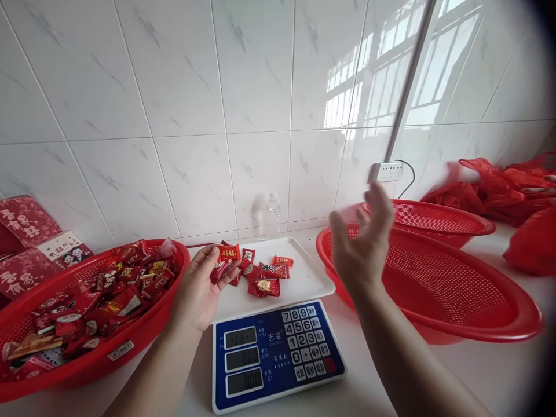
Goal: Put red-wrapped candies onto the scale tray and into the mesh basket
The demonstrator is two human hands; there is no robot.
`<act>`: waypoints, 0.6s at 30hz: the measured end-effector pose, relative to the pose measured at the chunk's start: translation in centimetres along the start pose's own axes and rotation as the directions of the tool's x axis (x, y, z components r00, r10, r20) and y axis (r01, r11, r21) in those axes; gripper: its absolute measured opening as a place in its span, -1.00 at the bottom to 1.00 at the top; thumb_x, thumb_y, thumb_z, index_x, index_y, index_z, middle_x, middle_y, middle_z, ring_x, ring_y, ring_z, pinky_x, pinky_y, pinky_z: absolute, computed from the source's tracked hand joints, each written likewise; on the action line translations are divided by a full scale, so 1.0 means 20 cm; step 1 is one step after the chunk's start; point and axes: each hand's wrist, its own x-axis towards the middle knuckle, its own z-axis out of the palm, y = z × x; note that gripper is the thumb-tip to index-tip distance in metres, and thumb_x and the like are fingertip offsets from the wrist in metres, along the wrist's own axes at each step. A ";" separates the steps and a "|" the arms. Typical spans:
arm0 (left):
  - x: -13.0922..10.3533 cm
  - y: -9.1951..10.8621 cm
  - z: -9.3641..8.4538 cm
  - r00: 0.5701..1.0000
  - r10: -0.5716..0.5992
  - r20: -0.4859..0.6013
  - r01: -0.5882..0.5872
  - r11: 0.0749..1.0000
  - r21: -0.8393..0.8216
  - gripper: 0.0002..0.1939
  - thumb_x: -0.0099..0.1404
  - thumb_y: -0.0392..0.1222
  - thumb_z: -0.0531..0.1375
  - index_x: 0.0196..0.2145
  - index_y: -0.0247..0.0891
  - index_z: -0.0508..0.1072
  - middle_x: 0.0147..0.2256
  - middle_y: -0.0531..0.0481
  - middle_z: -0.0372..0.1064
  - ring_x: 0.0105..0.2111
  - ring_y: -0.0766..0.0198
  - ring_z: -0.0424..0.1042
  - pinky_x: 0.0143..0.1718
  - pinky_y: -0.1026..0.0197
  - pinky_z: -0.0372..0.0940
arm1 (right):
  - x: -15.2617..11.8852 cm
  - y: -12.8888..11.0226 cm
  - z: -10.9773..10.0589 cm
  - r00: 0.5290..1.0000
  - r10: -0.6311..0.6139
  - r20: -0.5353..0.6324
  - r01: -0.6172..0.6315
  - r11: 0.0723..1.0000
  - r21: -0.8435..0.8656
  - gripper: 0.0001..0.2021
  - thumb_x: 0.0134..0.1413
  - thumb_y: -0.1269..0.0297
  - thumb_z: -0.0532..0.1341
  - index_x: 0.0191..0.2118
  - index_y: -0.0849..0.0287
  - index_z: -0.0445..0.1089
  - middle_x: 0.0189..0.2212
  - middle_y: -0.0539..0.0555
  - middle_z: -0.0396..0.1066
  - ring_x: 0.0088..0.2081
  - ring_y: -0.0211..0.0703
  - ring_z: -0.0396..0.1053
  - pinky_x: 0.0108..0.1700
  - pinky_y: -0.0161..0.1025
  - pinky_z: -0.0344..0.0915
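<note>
Nearest me sits the blue scale panel (278,356). Behind it, my left hand (203,284) pinches red wrapped candies (228,253) over the left side of the white tray (271,269); right, my empty right hand (362,249) spreads wide.

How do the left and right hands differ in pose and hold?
The left hand holds red-wrapped pieces; the right hand holds nothing visible. The left hand is palm-up by the white tray, while the right hand is raised, fingers apart. The left hand looks fairly sharp, the right hand blurred. Both are bare.
</note>
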 end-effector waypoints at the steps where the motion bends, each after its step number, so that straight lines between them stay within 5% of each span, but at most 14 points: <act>1: 0.00 0.00 0.00 1.000 0.004 -0.011 -0.004 1.000 -0.006 -0.92 0.13 -0.27 0.25 -0.38 -0.27 0.41 -0.36 0.04 0.47 -0.37 0.26 0.51 -0.31 0.22 0.44 | 0.01 -0.02 -0.03 0.997 -0.019 -0.075 0.020 1.000 0.008 -0.40 0.16 0.34 0.04 0.26 -0.06 -0.20 0.25 0.14 -0.12 0.24 0.06 -0.08 0.10 0.19 0.12; 4: 0.00 0.00 0.01 0.999 0.000 -0.052 0.000 1.000 -0.018 -0.98 0.19 -0.30 0.18 -0.39 -0.28 0.42 -0.36 0.02 0.48 -0.39 0.25 0.52 -0.36 0.25 0.45 | 0.02 -0.09 -0.08 0.981 -0.054 -0.187 0.056 0.998 0.008 -0.38 0.18 0.39 0.00 0.28 -0.07 -0.29 0.29 0.12 -0.24 0.28 0.08 -0.19 0.14 0.23 0.01; 8: 0.01 0.01 0.02 0.996 -0.007 -0.085 0.004 0.999 -0.032 -0.91 0.23 -0.32 0.13 -0.42 -0.28 0.42 -0.37 0.03 0.48 -0.37 0.23 0.53 -0.38 0.27 0.45 | -0.01 -0.14 -0.06 0.984 -0.091 -0.152 0.090 0.996 -0.011 -0.36 0.19 0.37 -0.03 0.29 -0.05 -0.37 0.30 0.14 -0.27 0.29 0.10 -0.20 0.13 0.24 0.02; 10: 0.01 0.01 0.02 0.996 -0.011 -0.088 0.008 0.999 -0.031 -0.91 0.24 -0.32 0.12 -0.41 -0.28 0.41 -0.37 0.02 0.49 -0.38 0.25 0.52 -0.37 0.26 0.45 | -0.05 -0.14 -0.03 0.994 -0.106 -0.024 0.108 0.991 0.080 -0.41 0.19 0.34 0.00 0.28 -0.09 -0.24 0.26 0.12 -0.11 0.26 0.07 -0.10 0.13 0.19 0.06; 12: 0.00 0.00 0.02 0.997 -0.036 -0.065 0.036 0.999 -0.002 -0.95 0.23 -0.31 0.13 -0.37 -0.28 0.40 -0.36 0.01 0.48 -0.38 0.25 0.52 -0.36 0.24 0.44 | -0.09 -0.15 0.02 0.967 -0.095 0.236 0.041 0.974 0.222 -0.52 0.19 0.28 0.04 0.22 -0.07 -0.01 0.16 0.12 0.11 0.18 0.03 0.08 0.08 0.09 0.18; 13: -0.01 0.00 0.02 0.998 -0.055 -0.038 0.056 0.998 0.033 -0.97 0.23 -0.29 0.14 -0.35 -0.27 0.38 -0.36 0.01 0.48 -0.38 0.25 0.52 -0.37 0.24 0.43 | -0.12 -0.15 0.04 0.916 -0.069 0.395 -0.049 0.959 0.281 -0.57 0.19 0.24 0.05 0.18 -0.02 0.07 0.12 0.14 0.18 0.13 0.00 0.18 0.03 0.01 0.26; 15: -0.02 -0.02 0.02 0.995 -0.092 0.044 0.085 0.985 0.152 -0.90 0.21 -0.20 0.18 -0.30 -0.24 0.36 -0.34 0.00 0.47 -0.38 0.25 0.51 -0.42 0.27 0.40 | -0.18 -0.17 0.10 0.742 -0.007 0.671 -0.281 0.905 0.320 -0.58 0.20 0.17 0.05 0.16 0.07 0.12 0.04 0.20 0.29 -0.02 -0.07 0.33 -0.12 -0.11 0.38; 17: -0.05 -0.03 0.02 0.986 -0.110 0.128 0.069 0.955 0.288 -0.81 0.19 -0.10 0.19 -0.27 -0.21 0.34 -0.32 -0.01 0.46 -0.38 0.25 0.50 -0.46 0.30 0.36 | -0.23 -0.19 0.14 0.584 0.035 0.811 -0.437 0.856 0.278 -0.58 0.22 0.15 0.02 0.15 0.14 0.13 -0.09 0.21 0.41 -0.16 -0.11 0.41 -0.21 -0.15 0.39; 18: -0.06 -0.04 0.02 0.981 -0.108 0.160 0.047 0.938 0.342 -0.78 0.19 -0.05 0.19 -0.26 -0.21 0.34 -0.32 -0.01 0.45 -0.38 0.25 0.49 -0.46 0.30 0.35 | -0.25 -0.19 0.15 0.548 0.043 0.835 -0.459 0.851 0.257 -0.61 0.23 0.16 0.00 0.13 0.15 0.17 -0.16 0.18 0.45 -0.21 -0.12 0.43 -0.22 -0.15 0.38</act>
